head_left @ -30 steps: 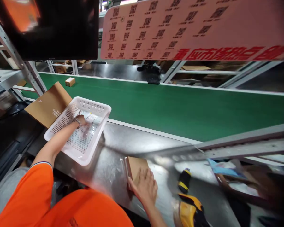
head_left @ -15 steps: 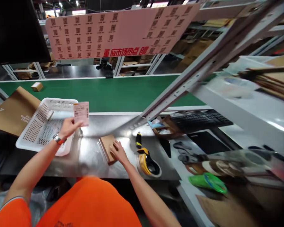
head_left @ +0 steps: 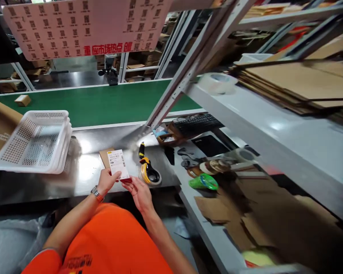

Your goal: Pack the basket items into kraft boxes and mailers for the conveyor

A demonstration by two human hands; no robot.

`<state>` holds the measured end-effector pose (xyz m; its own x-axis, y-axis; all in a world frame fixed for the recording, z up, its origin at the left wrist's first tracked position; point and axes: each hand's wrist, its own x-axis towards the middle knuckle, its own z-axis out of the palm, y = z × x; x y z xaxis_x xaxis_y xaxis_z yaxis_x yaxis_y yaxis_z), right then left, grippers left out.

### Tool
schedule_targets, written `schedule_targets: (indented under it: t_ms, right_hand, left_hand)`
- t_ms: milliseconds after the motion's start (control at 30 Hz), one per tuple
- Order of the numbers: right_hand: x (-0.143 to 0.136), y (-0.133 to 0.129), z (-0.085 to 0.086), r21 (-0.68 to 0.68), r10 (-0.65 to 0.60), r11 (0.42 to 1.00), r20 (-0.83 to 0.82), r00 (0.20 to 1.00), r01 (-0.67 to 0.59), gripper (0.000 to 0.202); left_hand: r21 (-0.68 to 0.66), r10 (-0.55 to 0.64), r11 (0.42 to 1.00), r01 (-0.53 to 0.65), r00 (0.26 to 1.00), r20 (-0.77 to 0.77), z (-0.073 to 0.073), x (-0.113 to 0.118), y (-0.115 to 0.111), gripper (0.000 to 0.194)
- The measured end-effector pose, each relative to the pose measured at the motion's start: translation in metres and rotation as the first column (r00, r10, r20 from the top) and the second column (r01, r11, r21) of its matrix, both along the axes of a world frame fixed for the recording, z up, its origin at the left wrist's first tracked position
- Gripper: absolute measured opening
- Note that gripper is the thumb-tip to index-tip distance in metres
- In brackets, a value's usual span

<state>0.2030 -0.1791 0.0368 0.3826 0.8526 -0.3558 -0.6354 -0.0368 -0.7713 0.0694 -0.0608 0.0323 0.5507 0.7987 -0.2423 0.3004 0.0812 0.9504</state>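
Note:
A white printed shipping label [head_left: 117,163] is held up over the metal bench, between both my hands. My left hand [head_left: 107,182], with a watch on its wrist, pinches its lower left edge, thumb on top. At the lower right corner, the fingertips of my right hand [head_left: 140,192] are closed on the same label. Behind the label lies a small brown cardboard box [head_left: 104,156] on the bench, mostly hidden. To the right rest a yellow-and-black tape dispenser [head_left: 150,173] and a black-and-yellow utility knife [head_left: 142,149].
White perforated baskets [head_left: 31,160] are stacked at the left. A green conveyor belt [head_left: 103,104] runs behind the metal bench [head_left: 85,182]. On the right, a slanted metal post [head_left: 177,83] and a shelf [head_left: 268,125] with flat cardboard [head_left: 297,80] rise above a lower side table.
My left hand has brought the label from beside the baskets to in front of me. My right hand has left the box and taken the label's corner. The view has swung right.

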Motion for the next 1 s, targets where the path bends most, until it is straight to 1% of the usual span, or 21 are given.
schedule_targets:
  t_ms: [33, 100, 133, 233, 300, 400, 500, 600, 733, 833, 900, 1000]
  right_hand:
    - [0.005, -0.008, 0.0, -0.008, -0.005, 1.0, 0.009, 1.0, 0.005, 0.054]
    - [0.013, -0.023, -0.001, -0.024, -0.015, 1.0, 0.026, 1.0, 0.015, 0.053]
    - [0.016, -0.03, -0.002, -0.031, -0.021, 0.999, 0.024, 0.999, 0.022, 0.054]
    - [0.025, -0.047, -0.004, -0.043, -0.032, 0.999, 0.001, 0.999, 0.032, 0.056]
    - [0.03, -0.058, -0.007, -0.048, -0.016, 0.999, 0.002, 1.0, 0.016, 0.057]
    - [0.037, -0.072, -0.012, -0.061, 0.022, 0.998, 0.035, 0.999, -0.02, 0.058]
    - [0.045, -0.085, -0.018, -0.082, 0.032, 0.996, 0.081, 0.996, -0.025, 0.059]
    - [0.052, -0.095, -0.022, -0.092, 0.036, 0.995, 0.111, 0.993, -0.026, 0.061]
    - [0.06, -0.106, -0.024, -0.088, 0.041, 0.996, 0.125, 0.991, -0.03, 0.063]
    - [0.066, -0.113, -0.025, -0.083, 0.027, 0.996, 0.128, 0.991, -0.017, 0.063]
    - [0.07, -0.116, -0.025, -0.082, 0.011, 0.997, 0.13, 0.991, -0.001, 0.062]
    - [0.076, -0.12, -0.027, -0.083, -0.02, 0.996, 0.135, 0.991, 0.031, 0.061]
  left_hand:
    - [-0.055, 0.071, 0.996, -0.068, 0.996, 0.047, 0.001, 0.005, -0.008, 0.046]
    - [-0.181, 0.221, 0.963, -0.198, 0.968, 0.12, 0.005, 0.013, -0.025, 0.045]
    - [-0.218, 0.25, 0.952, -0.217, 0.958, 0.141, 0.008, 0.017, -0.034, 0.045]
    - [-0.285, 0.282, 0.931, -0.23, 0.946, 0.159, 0.013, 0.027, -0.055, 0.039]
    - [-0.299, 0.318, 0.917, -0.263, 0.936, 0.153, 0.013, 0.032, -0.068, 0.034]
    - [-0.297, 0.361, 0.904, -0.307, 0.921, 0.147, 0.009, 0.037, -0.085, 0.031]
    - [-0.307, 0.352, 0.904, -0.299, 0.926, 0.134, 0.005, 0.041, -0.098, 0.032]
    - [-0.316, 0.341, 0.904, -0.287, 0.931, 0.129, 0.004, 0.045, -0.109, 0.032]
    - [-0.357, 0.342, 0.893, -0.274, 0.929, 0.141, 0.004, 0.052, -0.12, 0.036]
    - [-0.361, 0.333, 0.896, -0.259, 0.93, 0.158, 0.002, 0.058, -0.126, 0.04]
    - [-0.341, 0.301, 0.91, -0.235, 0.941, 0.156, 0.0, 0.063, -0.127, 0.042]
    - [-0.261, 0.186, 0.954, -0.15, 0.976, 0.118, -0.007, 0.07, -0.127, 0.042]
